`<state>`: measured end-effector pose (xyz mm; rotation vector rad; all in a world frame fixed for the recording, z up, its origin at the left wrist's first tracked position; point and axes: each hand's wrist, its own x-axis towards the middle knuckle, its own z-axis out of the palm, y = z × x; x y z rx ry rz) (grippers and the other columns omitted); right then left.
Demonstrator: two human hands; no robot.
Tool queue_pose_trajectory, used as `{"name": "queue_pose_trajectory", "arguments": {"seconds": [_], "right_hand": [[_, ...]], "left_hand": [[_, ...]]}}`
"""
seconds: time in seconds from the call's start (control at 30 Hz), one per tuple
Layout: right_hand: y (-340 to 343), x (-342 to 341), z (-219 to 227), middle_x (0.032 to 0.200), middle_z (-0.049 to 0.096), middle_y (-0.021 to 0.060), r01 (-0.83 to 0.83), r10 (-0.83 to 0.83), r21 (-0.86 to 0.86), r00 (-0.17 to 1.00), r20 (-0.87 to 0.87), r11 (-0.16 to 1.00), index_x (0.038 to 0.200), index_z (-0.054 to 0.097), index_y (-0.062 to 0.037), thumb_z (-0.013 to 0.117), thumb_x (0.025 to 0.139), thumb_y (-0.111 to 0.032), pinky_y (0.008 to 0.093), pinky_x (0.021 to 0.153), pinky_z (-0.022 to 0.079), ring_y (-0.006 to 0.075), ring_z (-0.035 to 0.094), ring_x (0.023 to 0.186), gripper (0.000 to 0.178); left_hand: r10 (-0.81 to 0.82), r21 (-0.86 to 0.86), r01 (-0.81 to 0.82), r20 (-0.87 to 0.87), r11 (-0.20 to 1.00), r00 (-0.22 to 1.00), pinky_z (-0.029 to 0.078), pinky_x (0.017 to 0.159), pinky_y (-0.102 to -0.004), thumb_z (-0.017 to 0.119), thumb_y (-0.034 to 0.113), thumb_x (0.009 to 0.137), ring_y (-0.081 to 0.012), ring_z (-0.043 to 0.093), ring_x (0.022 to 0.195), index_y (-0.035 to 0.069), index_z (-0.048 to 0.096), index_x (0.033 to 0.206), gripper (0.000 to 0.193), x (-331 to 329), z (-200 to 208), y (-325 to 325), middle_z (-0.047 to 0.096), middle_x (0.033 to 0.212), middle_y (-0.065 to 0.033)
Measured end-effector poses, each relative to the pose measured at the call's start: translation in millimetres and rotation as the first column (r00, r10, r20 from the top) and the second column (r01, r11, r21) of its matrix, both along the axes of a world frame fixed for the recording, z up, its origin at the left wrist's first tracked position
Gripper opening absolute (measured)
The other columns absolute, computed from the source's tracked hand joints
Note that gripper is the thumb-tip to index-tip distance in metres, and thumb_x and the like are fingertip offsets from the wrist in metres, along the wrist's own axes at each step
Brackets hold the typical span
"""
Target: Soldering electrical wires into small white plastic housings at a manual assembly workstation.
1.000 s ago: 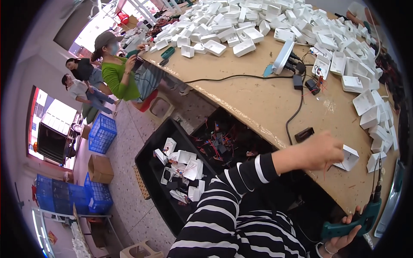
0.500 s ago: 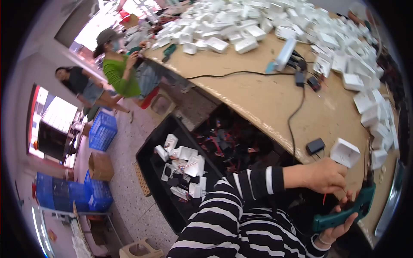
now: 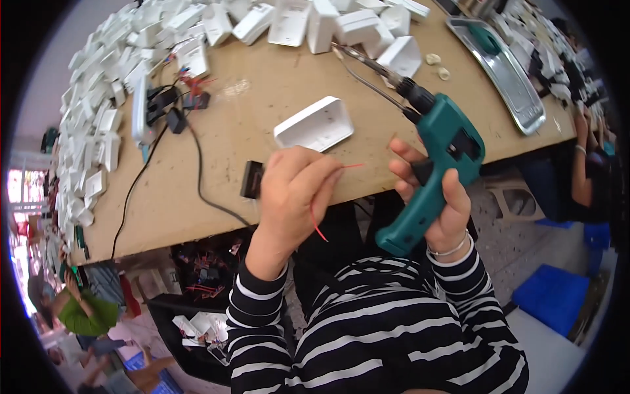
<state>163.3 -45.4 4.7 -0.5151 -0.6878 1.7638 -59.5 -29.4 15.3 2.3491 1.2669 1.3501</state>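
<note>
My left hand [image 3: 295, 194] is closed in a pinch on a thin red wire [image 3: 319, 228], with one end poking out past the fingertips and the other hanging below. My right hand [image 3: 446, 213] grips a green pistol-shaped soldering gun [image 3: 449, 144] by its handle. Its metal tip and thin feed tube point up and left over the table. Just beyond my left hand lies an open white plastic case [image 3: 318, 125]. A small black box [image 3: 251, 179] sits beside that hand, partly covered by it.
White cases [image 3: 210, 26] are heaped along the table's far and left sides. A power strip [image 3: 140, 111] with black plugs and cables lies left. At the right rests a metal tray [image 3: 502, 79]. Below the table stands a black bin [image 3: 167, 322]. Other people work at both sides.
The view has swung right, bringing both hands to the middle. The soldering gun's tip now shows in full, pointing up-left. My left hand still pinches the red wire.
</note>
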Motion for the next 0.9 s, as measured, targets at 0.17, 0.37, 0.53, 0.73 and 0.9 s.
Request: {"name": "queue_pose_trajectory", "arguments": {"seconds": [0.17, 0.37, 0.53, 0.73, 0.9], "right_hand": [[8, -8, 3, 0.141, 0.037, 0.0257, -0.038, 0.037, -0.022, 0.999, -0.021, 0.999, 0.145, 0.025, -0.0035, 0.053, 0.094, -0.039, 0.0356, 0.094, 0.049, 0.0297, 0.053, 0.121, 0.068], [15, -21, 2, 0.14, 0.04, 0.0242, -0.111, 0.113, -0.061, 0.993, 0.022, 0.992, 0.143, 0.029, -0.0023, 0.055, 0.094, -0.037, 0.0341, 0.092, 0.049, 0.0291, 0.054, 0.119, 0.066], [30, -37, 3, 0.141, 0.039, 0.0218, -0.06, 0.06, -0.101, 0.998, 0.004, 0.993, 0.143, 0.03, -0.0025, 0.055, 0.094, -0.034, 0.0362, 0.099, 0.045, 0.0303, 0.047, 0.126, 0.063], [36, -45, 3, 0.143, 0.036, 0.0222, -0.034, 0.035, -0.109, 0.999, 0.009, 0.993, 0.143, 0.028, 0.0003, 0.055, 0.094, -0.031, 0.0405, 0.111, 0.033, 0.0334, 0.037, 0.133, 0.064], [13, -34, 10, 0.146, 0.03, 0.0232, 0.023, -0.022, -0.121, 1.0, 0.009, 0.992, 0.145, 0.02, 0.0018, 0.058, 0.092, -0.034, 0.0425, 0.115, 0.027, 0.0356, 0.03, 0.137, 0.074]], "left_hand": [[0.016, -0.046, -0.011, 0.116, 0.999, 0.993, 0.041, 0.055, -0.0238, 0.068, -0.007, 0.077, -0.0143, 0.053, 0.064, 0.0, 0.065, 0.089, 0.014, 6, -2, -5, 0.059, 0.078, -0.0072], [0.051, -0.123, -0.037, 0.116, 0.992, 0.992, 0.045, 0.057, -0.0286, 0.068, -0.007, 0.076, -0.0201, 0.056, 0.065, 0.0, 0.064, 0.09, 0.015, 6, 6, -14, 0.057, 0.077, -0.0095], [0.127, -0.087, -0.122, 0.052, 0.989, 0.991, 0.045, 0.057, -0.0289, 0.068, -0.006, 0.077, -0.0198, 0.056, 0.065, 0.0, 0.064, 0.09, 0.015, 4, 1, -11, 0.055, 0.083, -0.0097], [0.209, -0.057, -0.208, 0.018, 0.976, 0.978, 0.045, 0.053, -0.0289, 0.071, -0.003, 0.077, -0.0182, 0.055, 0.061, 0.0, 0.065, 0.09, 0.015, 12, -8, -13, 0.052, 0.087, -0.0092], [0.253, 0.018, -0.253, 0.04, 0.967, 0.967, 0.043, 0.05, -0.0291, 0.073, -0.002, 0.074, -0.0175, 0.052, 0.057, 0.001, 0.066, 0.089, 0.017, 22, -18, -9, 0.053, 0.084, -0.0084]]}}
